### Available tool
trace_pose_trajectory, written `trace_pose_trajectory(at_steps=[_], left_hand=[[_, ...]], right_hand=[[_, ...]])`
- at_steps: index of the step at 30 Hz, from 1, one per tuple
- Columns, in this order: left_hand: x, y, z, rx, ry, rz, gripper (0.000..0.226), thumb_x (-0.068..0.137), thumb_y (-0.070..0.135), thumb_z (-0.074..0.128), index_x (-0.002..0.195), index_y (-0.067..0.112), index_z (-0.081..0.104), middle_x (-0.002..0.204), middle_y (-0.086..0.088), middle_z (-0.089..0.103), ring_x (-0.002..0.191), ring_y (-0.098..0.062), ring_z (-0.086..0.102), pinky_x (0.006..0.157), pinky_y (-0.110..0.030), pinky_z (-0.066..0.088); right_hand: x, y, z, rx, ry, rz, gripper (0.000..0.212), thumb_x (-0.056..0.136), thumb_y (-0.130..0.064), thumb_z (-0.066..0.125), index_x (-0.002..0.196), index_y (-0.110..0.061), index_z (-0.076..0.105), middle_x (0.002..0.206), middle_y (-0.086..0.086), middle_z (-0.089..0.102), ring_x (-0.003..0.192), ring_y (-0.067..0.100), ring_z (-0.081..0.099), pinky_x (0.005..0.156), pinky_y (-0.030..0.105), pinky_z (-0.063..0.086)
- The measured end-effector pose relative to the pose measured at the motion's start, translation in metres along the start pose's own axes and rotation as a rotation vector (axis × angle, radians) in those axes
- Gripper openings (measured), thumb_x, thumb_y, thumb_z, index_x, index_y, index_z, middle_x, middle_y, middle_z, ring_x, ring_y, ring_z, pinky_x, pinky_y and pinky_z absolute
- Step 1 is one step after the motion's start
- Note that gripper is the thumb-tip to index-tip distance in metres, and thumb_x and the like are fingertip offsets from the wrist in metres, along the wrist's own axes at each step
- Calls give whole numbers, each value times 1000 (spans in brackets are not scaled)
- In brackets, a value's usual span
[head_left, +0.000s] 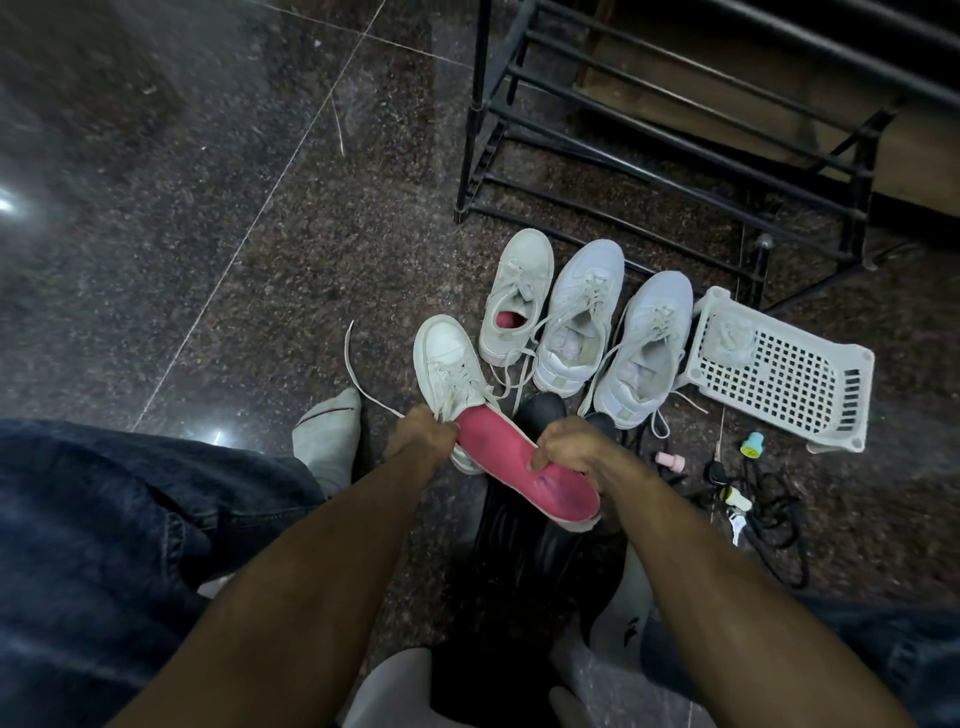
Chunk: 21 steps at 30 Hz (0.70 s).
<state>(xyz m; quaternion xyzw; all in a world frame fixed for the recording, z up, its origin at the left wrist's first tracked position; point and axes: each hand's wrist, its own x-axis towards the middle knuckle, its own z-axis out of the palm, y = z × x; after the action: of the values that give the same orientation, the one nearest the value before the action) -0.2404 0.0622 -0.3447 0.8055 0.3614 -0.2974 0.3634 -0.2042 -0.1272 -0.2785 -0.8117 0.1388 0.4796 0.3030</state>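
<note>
Just below the centre of the frame, your left hand (422, 434) is curled round the heel end of a white lace-up sneaker (449, 366), gripping it at the collar where the laces bunch. The shoe's toe points toward the top of the frame. Your right hand (571, 448), just right of centre, grips a long pink foam insole (511, 457), with the fingers folded over its far edge and the thumb pressed on its upper face. The insole's front end sits at the sneaker's opening beside your left hand, and its heel end sticks out toward the lower right, clear of the shoe. Under your hands lies a black ribbed object (519, 540); you cannot tell what it is. Above and to the right, 3 more white sneakers (579, 322) stand side by side on the dark speckled stone floor (208, 208), toes up the frame, and the leftmost shows pink inside. Right of them a white perforated plastic basket (779, 374) lies tipped on its side, and a black metal shoe rack (649, 130) fills the upper right. Black cords (774, 514) and a few small plastic caps lie below the basket. A grey sock (330, 441) shows just left of your left hand.
</note>
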Motion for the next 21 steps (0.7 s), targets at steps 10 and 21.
trace_pose_trajectory(at_steps=[10,21], left_hand=[[6,7,-19,123,196,49,32,89,18,52,115,3,62,120,-22,63,112,-41,60,90,-43,49],[70,68,-80,109,300,169,31,85,13,52,110,10,69,114,-21,66,108,-40,62,89,-43,50]], right_hand=[[-16,31,-40,-490,-34,-22,8,77,-7,71,84,-11,69,89,4,62,68,9,50,44,8,32],[30,31,31,-58,-1,-18,21,72,4,62,62,-14,59,58,-1,55,52,10,49,43,18,37]])
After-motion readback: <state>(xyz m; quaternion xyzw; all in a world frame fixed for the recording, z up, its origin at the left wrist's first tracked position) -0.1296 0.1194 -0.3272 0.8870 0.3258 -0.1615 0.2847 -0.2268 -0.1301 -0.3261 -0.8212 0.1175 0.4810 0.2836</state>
